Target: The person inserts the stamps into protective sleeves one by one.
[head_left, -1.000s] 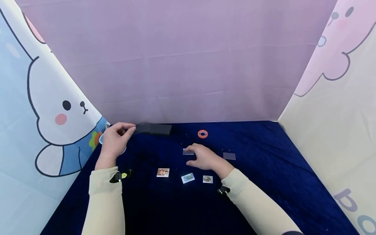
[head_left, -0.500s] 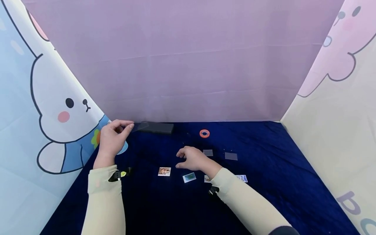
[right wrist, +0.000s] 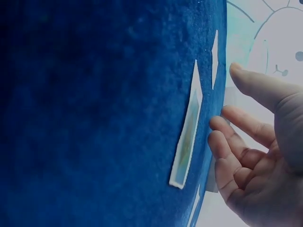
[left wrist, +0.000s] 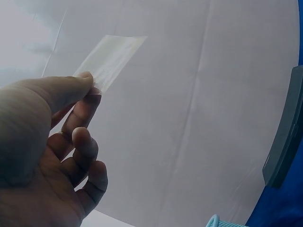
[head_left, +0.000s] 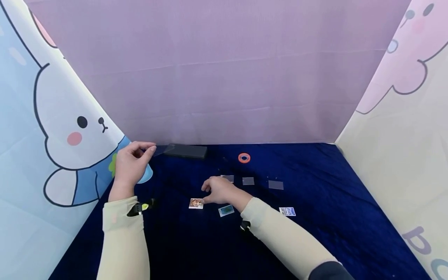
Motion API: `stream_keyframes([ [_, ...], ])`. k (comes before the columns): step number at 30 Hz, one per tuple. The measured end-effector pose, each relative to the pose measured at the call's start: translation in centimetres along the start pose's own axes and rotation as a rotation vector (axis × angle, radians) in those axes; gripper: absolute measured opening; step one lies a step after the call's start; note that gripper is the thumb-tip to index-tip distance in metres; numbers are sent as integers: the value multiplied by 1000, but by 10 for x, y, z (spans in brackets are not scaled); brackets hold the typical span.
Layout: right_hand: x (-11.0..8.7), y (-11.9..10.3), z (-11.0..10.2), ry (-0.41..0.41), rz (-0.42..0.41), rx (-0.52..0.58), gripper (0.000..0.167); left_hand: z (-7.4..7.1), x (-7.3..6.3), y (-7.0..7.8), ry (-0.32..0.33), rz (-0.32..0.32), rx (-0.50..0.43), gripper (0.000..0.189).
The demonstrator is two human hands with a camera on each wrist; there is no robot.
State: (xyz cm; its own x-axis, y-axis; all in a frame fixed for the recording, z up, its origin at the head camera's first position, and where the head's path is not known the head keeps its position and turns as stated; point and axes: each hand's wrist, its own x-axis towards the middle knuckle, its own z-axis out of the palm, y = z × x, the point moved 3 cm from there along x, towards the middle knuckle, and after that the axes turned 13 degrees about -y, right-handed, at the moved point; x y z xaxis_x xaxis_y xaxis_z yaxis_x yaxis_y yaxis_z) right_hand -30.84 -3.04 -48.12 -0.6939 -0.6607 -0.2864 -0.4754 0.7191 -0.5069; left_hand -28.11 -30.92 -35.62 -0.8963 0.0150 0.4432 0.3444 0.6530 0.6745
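My left hand (head_left: pixel 131 167) is raised at the left, pinching a small clear plastic sleeve (left wrist: pixel 116 56) between thumb and index finger. The sleeve tilts up from the fingertips, and the other fingers curl loosely. My right hand (head_left: pixel 222 190) is low over the blue cloth, thumb and fingers apart with nothing between them. Its thumb tip overlaps the edge of a reddish-brown postage stamp (head_left: pixel 195 203) in the head view. Below the hand lies a blue-green stamp (head_left: pixel 226 210), its white perforated border plain in the right wrist view. A blue-and-white stamp (head_left: pixel 287 211) lies right of the forearm.
Clear rectangles (head_left: pixel 248 181) lie in a row behind the right hand, one partly hidden by it. An orange tape roll (head_left: pixel 244 158) and a flat dark case (head_left: pixel 189 151) sit farther back. A light blue round object (head_left: pixel 146 175) shows beside the left hand.
My right hand has left the clear rectangle under its fingers and moved left and nearer, to the reddish-brown stamp. Its forearm now covers another stamp. The left hand still pinches its sleeve.
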Motion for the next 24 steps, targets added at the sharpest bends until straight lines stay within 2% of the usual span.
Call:
stream_keyframes([
  [10,6,-9,8,-31,-12,-5,34,-7,-2,-4,15,-20,-36,22],
  [15,7,-9,11,-34,-8,0,35,-6,-1,-4,18,-11,-30,20],
  [24,8,-11,12,-41,-13,-13,25,-5,-2,-2,29,-6,-32,21],
])
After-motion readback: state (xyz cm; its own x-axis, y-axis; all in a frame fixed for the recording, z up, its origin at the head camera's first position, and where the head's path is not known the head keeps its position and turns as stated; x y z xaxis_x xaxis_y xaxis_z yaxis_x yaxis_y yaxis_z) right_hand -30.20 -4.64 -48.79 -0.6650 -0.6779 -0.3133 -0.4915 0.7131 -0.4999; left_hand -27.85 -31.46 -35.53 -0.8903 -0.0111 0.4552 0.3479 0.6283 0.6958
